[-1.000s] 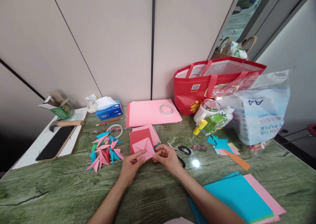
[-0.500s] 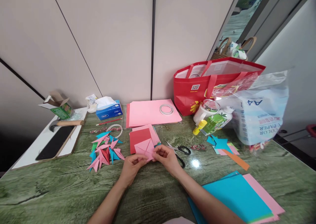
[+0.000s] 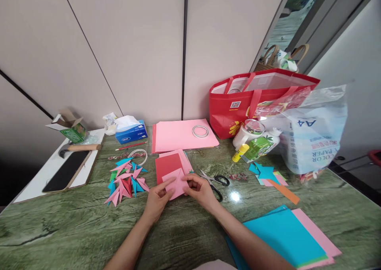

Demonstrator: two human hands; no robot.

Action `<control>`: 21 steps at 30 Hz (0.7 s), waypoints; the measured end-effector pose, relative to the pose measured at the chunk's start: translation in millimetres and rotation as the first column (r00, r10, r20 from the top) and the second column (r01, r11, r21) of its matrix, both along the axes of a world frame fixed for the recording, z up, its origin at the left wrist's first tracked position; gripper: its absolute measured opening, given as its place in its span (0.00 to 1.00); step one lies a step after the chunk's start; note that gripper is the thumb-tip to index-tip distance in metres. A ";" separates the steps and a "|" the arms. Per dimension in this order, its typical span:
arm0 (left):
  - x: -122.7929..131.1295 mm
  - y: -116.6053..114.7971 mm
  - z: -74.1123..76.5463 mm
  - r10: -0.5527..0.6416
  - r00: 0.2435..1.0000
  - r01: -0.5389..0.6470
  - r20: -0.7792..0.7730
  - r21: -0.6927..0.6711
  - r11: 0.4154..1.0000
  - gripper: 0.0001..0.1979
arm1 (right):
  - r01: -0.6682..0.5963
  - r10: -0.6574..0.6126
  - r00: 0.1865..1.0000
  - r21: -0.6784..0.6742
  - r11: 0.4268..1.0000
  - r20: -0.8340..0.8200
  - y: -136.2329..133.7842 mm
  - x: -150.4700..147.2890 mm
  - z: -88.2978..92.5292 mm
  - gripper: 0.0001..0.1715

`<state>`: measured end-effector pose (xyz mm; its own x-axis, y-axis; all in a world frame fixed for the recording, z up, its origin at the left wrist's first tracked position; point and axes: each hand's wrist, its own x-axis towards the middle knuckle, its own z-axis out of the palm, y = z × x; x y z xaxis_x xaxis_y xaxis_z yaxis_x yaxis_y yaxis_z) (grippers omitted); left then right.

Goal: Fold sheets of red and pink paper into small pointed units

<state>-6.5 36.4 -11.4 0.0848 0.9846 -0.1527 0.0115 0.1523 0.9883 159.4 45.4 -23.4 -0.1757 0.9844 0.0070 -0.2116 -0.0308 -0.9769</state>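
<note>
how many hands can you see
2: the left hand holds the folded pink paper by its left side, the right hand by its right.

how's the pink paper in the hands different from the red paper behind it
Colour: the pink paper is light pink; the red paper is deep red.
Surface: the pink paper shows fold lines; the visible part of the red paper looks smooth.
Support: the left hand and right hand hold the pink paper; the red paper lies flat, unheld.
Both are straight-edged pieces of paper.
</note>
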 end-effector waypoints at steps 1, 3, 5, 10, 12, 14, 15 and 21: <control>-0.2 0.0 -0.4 -0.005 1.000 0.005 0.004 -0.003 1.000 0.25 | -0.002 0.002 1.000 0.008 1.000 0.007 -0.1 0.3 -0.2 0.16; -0.4 0.0 -0.9 -0.014 1.000 0.014 0.018 0.002 1.000 0.26 | -0.004 0.004 0.999 0.016 1.000 0.032 -0.4 0.9 -0.5 0.18; -0.7 0.1 -1.3 -0.014 1.000 0.013 0.021 0.014 1.000 0.26 | -0.002 0.001 0.998 0.025 1.000 0.058 -0.7 1.6 -0.8 0.19; -1.4 0.2 -1.9 -0.047 0.999 0.047 -0.011 0.032 0.998 0.24 | -0.015 0.008 0.995 0.069 0.998 0.096 -0.7 1.9 0.8 0.19; -1.1 0.1 -0.9 -0.070 0.997 0.071 -0.026 0.037 0.997 0.23 | -0.001 -0.013 0.992 0.119 0.993 0.122 -0.1 1.2 2.1 0.15; -0.4 -0.3 0.8 -0.101 0.994 0.102 -0.032 0.041 0.994 0.21 | 0.050 -0.077 0.985 0.177 0.983 0.154 0.7 0.4 3.3 0.10; -0.1 -0.6 1.7 -0.123 0.992 0.124 -0.032 0.038 0.992 0.20 | 0.079 -0.113 0.979 0.200 0.977 0.167 1.1 0.1 3.6 0.09; 1.2 -2.6 4.3 -0.254 0.967 0.254 -0.017 0.002 0.967 0.21 | 0.117 -0.133 0.981 0.114 0.987 0.139 2.1 1.7 3.8 0.08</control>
